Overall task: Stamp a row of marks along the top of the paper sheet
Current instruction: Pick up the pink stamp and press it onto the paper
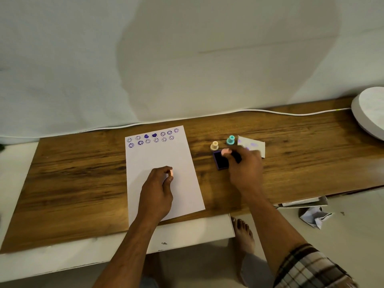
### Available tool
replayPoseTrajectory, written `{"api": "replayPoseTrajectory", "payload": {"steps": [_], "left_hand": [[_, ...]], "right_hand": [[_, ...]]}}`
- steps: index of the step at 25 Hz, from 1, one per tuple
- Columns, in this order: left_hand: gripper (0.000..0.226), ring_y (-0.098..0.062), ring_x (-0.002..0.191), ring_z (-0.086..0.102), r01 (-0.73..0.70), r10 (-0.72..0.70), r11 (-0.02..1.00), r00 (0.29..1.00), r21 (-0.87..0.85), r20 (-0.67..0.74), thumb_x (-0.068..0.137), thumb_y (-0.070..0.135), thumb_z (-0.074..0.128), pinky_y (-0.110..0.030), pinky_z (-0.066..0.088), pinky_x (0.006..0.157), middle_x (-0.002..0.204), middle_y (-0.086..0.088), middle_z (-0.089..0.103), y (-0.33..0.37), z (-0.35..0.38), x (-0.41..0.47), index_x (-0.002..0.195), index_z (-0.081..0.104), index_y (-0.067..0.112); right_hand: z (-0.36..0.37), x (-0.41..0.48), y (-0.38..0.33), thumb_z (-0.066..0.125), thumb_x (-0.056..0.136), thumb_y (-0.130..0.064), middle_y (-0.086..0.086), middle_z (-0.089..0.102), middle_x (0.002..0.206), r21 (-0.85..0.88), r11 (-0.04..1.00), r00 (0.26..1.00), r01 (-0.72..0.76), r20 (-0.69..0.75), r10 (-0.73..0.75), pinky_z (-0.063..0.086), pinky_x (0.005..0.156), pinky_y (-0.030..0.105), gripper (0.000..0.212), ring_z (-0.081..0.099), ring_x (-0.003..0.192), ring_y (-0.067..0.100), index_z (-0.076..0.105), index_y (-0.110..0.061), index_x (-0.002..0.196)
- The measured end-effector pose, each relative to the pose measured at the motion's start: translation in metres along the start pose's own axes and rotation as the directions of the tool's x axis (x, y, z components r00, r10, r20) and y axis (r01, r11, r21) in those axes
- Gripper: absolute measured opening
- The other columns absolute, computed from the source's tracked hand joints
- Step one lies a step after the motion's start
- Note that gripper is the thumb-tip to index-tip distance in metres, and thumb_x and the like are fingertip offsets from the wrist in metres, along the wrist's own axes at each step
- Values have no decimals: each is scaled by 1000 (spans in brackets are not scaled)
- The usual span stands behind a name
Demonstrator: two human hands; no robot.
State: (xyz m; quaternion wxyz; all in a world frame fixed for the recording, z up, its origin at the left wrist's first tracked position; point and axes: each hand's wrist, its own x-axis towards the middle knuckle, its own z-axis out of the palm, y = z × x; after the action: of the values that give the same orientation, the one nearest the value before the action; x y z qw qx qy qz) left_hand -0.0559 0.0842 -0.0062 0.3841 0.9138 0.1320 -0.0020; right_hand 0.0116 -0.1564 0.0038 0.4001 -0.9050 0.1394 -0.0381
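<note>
Nearest the camera, a plaid sleeve is seen on the right arm, and a bare foot is seen on the floor below the desk. On the wooden desk a white paper sheet is laid, its top edge carrying two rows of purple marks, mostly smiling faces with two hearts among them. The left hand is rested on the middle of the sheet, its grip pressed together around a small pink piece at the fingertips. The right hand is held to the right of the sheet, its grip pinching a pink stamp over the dark purple ink pad; whether the stamp touches the pad cannot be told. Just behind the pad a cream stamp and a teal stamp are stood upright, and a white packet is laid beside them. A white cord is run along the back edge.
</note>
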Motion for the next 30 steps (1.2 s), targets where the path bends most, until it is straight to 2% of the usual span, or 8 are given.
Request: {"api": "replayPoseTrajectory", "payload": {"steps": [2, 4, 6, 10, 12, 16, 22, 30], "left_hand": [[36, -26, 123, 64, 9, -9, 1000, 999, -16, 31, 98, 25, 61, -28, 40, 102, 138, -4, 65, -3, -2, 4, 133, 57, 20], [37, -25, 120, 65, 18, -18, 1000, 998, 4, 53, 99, 27, 58, -27, 42, 101, 137, -3, 65, -2, -4, 3, 135, 53, 21], [38, -24, 116, 67, 23, -26, 998, 997, 51, 67, 100, 30, 56, -30, 46, 102, 136, -2, 66, 0, -6, 1, 137, 51, 23], [41, -24, 116, 67, 22, -30, 996, 995, 82, 99, 100, 33, 55, -38, 50, 106, 137, -2, 64, 0, -10, -3, 140, 48, 25], [42, -23, 115, 67, 33, -42, 996, 993, 78, 111, 100, 35, 55, -38, 51, 107, 136, -2, 64, -2, -10, -3, 139, 48, 24], [39, -20, 111, 67, 49, -59, 995, 991, 87, 118, 101, 34, 54, -28, 49, 101, 133, -1, 65, -9, -10, -3, 138, 49, 23], [37, -18, 105, 67, 9, -19, 997, 991, 74, 133, 99, 30, 56, -20, 43, 92, 128, 1, 66, -11, -11, -1, 135, 49, 25], [36, -22, 102, 68, -20, 6, 994, 991, 108, 132, 100, 25, 55, -30, 52, 95, 124, -3, 68, -6, -14, -2, 135, 49, 21]], "right_hand": [[-12, 4, -5, 72, 97, -34, 4, 64, 125, 307, 951, 989, 33, -146, 13, 59, 86, 33, 28, 62, 114, 18, 71, -27, 124], [-16, -3, -20, 74, 96, -30, -7, 71, 120, 455, 884, 978, 109, -208, -14, 60, 82, 29, 23, 65, 113, 13, 71, -30, 119], [-4, -15, -40, 75, 95, -30, -20, 72, 113, 560, 823, 990, 90, -139, -13, 58, 80, 18, 23, 66, 110, 4, 70, -36, 117], [57, -28, -72, 79, 93, -20, -18, 80, 98, 687, 707, 985, -169, 148, 92, 57, 62, 16, 22, 75, 90, 3, 75, -34, 109], [79, -22, -85, 78, 94, -23, -15, 81, 98, 628, 737, 964, -250, 232, 129, 56, 57, 18, 19, 77, 84, 7, 75, -36, 108], [104, 9, -88, 69, 101, -27, -2, 75, 127, 191, 974, 980, 124, 128, -150, 62, 85, 36, 25, 72, 108, 16, 72, -28, 126], [119, 31, -80, 65, 102, -21, 4, 75, 127, -121, 933, 940, 340, 86, -331, 61, 78, 37, 31, 73, 102, 27, 71, -24, 133], [118, 30, -80, 64, 103, -19, 4, 74, 131, -193, 887, 908, 420, 89, -410, 61, 80, 39, 33, 73, 101, 27, 70, -21, 135]]}}
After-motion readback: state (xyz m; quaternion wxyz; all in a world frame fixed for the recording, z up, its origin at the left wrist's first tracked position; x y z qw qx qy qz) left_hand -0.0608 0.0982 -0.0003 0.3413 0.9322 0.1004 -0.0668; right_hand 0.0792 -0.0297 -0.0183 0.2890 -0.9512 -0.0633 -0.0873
